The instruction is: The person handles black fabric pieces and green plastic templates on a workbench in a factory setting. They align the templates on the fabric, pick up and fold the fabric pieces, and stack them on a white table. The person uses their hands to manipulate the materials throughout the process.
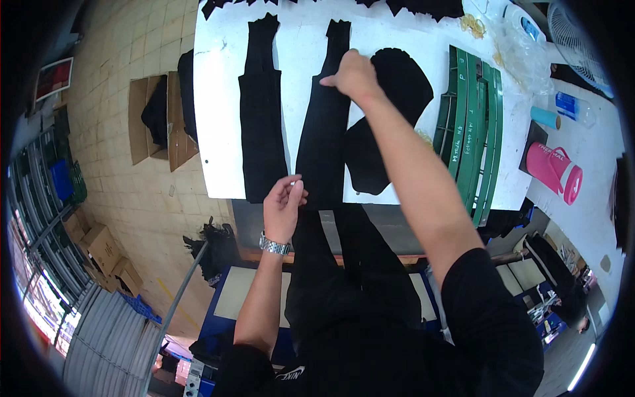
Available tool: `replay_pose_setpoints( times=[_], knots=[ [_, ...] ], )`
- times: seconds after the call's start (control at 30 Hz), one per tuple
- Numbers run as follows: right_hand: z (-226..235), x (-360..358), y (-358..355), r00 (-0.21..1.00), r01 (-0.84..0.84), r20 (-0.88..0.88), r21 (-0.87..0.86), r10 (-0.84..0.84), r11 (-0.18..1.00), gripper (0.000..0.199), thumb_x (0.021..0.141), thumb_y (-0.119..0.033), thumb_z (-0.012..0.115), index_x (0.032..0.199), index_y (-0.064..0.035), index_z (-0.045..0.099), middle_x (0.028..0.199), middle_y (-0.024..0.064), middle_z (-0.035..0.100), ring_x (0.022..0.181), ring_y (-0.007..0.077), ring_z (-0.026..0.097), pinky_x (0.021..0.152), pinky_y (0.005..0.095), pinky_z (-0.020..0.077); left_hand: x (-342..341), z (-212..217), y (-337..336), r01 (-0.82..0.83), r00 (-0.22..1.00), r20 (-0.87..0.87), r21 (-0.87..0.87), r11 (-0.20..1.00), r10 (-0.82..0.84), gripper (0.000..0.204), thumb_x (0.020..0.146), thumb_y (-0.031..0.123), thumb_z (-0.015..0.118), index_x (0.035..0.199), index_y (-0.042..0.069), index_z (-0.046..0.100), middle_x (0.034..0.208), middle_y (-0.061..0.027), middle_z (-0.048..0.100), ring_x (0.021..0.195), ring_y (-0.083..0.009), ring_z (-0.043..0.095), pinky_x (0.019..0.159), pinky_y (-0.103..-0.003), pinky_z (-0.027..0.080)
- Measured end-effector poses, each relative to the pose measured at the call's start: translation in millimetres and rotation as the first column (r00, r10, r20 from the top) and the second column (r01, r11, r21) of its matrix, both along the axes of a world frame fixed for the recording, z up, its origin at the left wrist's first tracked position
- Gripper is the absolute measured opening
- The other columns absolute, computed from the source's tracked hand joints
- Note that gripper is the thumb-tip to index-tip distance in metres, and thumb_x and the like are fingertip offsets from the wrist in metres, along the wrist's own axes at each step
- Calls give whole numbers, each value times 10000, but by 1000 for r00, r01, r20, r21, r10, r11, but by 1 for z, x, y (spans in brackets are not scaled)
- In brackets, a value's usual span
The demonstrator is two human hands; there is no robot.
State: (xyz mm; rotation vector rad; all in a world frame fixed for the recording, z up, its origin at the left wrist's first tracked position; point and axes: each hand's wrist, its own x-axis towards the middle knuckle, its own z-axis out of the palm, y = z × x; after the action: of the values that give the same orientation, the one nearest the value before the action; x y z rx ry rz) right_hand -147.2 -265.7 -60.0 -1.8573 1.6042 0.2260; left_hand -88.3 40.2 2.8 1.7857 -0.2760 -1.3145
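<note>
Two long black fabric panels lie side by side on the white table, each narrowing to a notched strip at its far end. My right hand [355, 76] is over the upper part of the right panel [323, 139], its thumb stretched out to the left and its other fingers bent and partly hidden. At the near end, my left hand [284, 206] is by the gap between that panel and the left panel [261, 135], fingers loosely curled and apart, with nothing seen in them. Rounded black fabric pieces [374, 155] lie to the right, partly covered by my right forearm.
Green slatted racks [473, 132] with handwriting lie at the right of the table [218, 99]. Beyond them are a pink jug [552, 173], a blue roll [546, 117], a plastic bottle [574, 109] and a fan [582, 40]. An open cardboard box [137, 126] stands on the floor at left.
</note>
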Motion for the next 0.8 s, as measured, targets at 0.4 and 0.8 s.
replay_pose_setpoints(
  times=[0.4, 0.8],
  knots=[
    [-7, -7, 37, 892, 51, 452, -59, -19, 997, 504, 769, -197, 843, 1163, 34, 631, 1095, 231, 683, 1039, 412, 658, 933, 451, 517, 16, -31, -51, 88, 958, 287, -217, 972, -23, 317, 953, 126, 701, 1229, -14, 633, 1134, -101, 645, 990, -149, 656, 830, -281, 564],
    [153, -78, 27, 455, -186, 883, 226, -120, 956, 571, 744, -122, 871, 1234, 16, 612, 985, 82, 721, 857, 132, 673, 770, 280, 557, 24, -53, -74, 633, 758, -76, -159, 758, -648, 502, 765, 251, 895, 1137, -25, 700, 1032, -139, 746, 945, -183, 700, 877, -315, 551]
  ],
)
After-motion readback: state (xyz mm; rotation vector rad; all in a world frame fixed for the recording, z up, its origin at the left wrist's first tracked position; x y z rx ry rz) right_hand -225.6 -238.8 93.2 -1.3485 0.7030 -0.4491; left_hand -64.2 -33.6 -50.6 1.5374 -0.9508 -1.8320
